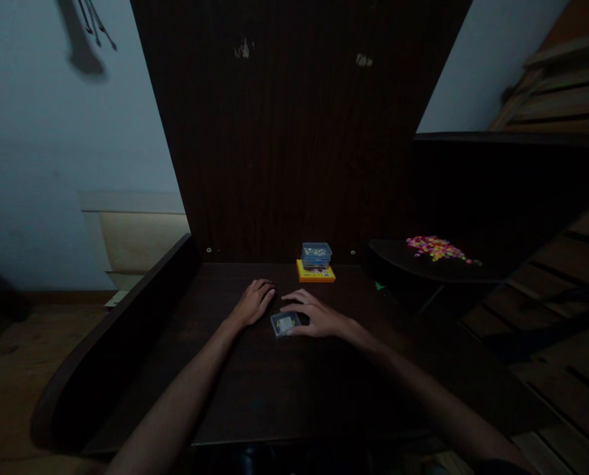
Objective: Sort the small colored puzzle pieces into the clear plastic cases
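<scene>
On the dark wooden desk [245,396], a small clear plastic box [285,323] lies flat, with something whitish and yellow inside. My right hand [318,316] reaches over its right side, thumb at the near edge and index finger along the far edge, in a loose grip; the other fingers are raised and spread. To the left of the box, my left hand [254,302] rests palm down on the desk, fingers stretched out and holding nothing. Behind both hands, clear lidded boxes [316,253] are stacked on a flat yellow box [316,272]; the top one contains small pale pieces.
A pile of pink, yellow and orange small pieces [437,248] lies on a raised side shelf [393,254] at right. A small green scrap [379,285] is beneath it. A curved side panel [111,343] bounds the left; a tall back panel [294,145] rises behind.
</scene>
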{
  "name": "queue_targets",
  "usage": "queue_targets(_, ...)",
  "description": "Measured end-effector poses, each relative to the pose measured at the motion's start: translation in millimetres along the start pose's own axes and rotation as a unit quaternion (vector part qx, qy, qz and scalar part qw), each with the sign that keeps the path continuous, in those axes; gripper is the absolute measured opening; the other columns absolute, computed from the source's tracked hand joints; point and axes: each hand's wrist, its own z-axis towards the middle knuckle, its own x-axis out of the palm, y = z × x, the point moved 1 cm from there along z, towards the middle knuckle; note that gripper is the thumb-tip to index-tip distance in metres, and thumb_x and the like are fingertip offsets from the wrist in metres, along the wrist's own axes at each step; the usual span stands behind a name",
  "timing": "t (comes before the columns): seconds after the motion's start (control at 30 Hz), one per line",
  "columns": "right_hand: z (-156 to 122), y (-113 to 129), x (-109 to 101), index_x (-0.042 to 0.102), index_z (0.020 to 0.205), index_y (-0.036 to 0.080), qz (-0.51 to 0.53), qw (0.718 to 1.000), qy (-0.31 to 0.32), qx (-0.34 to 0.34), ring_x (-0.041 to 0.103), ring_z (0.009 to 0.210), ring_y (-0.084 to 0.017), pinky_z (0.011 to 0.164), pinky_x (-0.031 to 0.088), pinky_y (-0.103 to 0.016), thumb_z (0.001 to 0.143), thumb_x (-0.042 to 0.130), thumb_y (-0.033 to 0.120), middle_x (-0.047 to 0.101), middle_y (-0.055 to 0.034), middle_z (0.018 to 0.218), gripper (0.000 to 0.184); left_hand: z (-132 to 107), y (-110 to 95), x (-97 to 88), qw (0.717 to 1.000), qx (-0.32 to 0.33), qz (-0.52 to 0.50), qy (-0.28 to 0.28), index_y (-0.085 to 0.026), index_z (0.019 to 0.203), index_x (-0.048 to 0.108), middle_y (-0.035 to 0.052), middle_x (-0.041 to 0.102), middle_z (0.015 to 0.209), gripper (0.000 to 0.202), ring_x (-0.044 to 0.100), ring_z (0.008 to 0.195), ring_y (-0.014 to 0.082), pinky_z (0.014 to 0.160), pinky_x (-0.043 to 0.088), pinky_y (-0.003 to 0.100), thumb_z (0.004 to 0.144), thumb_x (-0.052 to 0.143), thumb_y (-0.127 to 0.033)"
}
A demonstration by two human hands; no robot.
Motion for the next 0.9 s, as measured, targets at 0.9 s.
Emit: queue_targets(0.9,36,-134,-95,0.067,0.115,0.020,-0.121,0.962,-0.217,0.113,0.057,0.110,-0.027,0.099,0.045,-0.049,0.085,0.057,0.021,0.061,-0.0112,0.118,0.031,0,3,3.6,0.998,-0.045,0.026,0.033,-0.018,0.115,0.058,0.0108,0.064,0.114,0.033,0.058,0.110,0.0259,0.102,0.043,0.048,0.096,0.039,-0.039)
